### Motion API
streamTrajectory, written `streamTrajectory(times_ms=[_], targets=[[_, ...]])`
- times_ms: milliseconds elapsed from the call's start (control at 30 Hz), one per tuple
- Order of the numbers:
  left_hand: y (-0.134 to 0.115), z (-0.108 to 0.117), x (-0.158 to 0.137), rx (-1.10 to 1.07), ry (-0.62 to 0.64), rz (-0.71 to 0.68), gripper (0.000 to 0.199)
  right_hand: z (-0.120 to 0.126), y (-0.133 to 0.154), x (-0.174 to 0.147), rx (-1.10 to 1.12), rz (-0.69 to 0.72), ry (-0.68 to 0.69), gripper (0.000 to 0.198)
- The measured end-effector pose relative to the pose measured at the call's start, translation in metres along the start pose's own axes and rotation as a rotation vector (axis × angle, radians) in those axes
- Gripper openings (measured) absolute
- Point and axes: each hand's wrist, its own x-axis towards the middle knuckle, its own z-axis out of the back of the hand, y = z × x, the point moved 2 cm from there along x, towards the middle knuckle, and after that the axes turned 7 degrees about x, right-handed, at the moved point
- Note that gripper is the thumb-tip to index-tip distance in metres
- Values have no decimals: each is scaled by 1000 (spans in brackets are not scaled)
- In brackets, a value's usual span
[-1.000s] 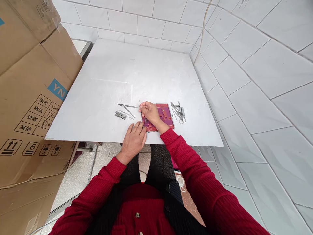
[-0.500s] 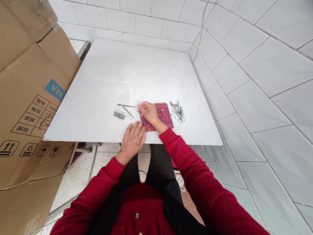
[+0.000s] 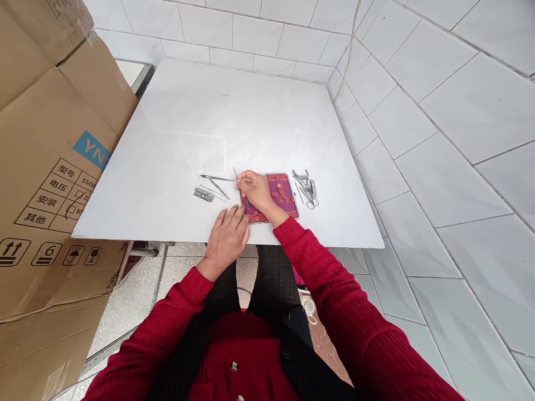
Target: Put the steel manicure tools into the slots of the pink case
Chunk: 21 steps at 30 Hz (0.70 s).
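Observation:
A manicure case [image 3: 279,186], purple inside with red loops, lies open near the table's front edge. My right hand [image 3: 256,192] is over its left half, thumb and fingers pinched on a thin metal manicure tool [image 3: 234,172] whose tip points up and away. Fingers outstretched, my left hand [image 3: 227,231] rests at the case's lower left edge. To the left are a V-shaped metal tool [image 3: 216,182] and a nail clipper [image 3: 203,194]. Right of the case lie cuticle nippers [image 3: 300,176], small scissors [image 3: 311,203] and another clipper [image 3: 313,188]. My right hand hides part of the case.
The white table [image 3: 188,106] meets a tiled wall [image 3: 254,39] at the back and right. A large cardboard box [image 3: 54,139] stands against its left side. A cable [image 3: 353,39] hangs down in the far right corner.
My view has shifted slightly. Both hands keep almost the same places, and the thin tool is still pinched in my right hand.

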Motion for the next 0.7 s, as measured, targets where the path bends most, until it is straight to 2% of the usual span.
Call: streamTrajectory(times_ms=[700], targets=[[0, -2, 0, -65, 28, 35, 36, 0, 0, 0, -7, -43, -14, 6]])
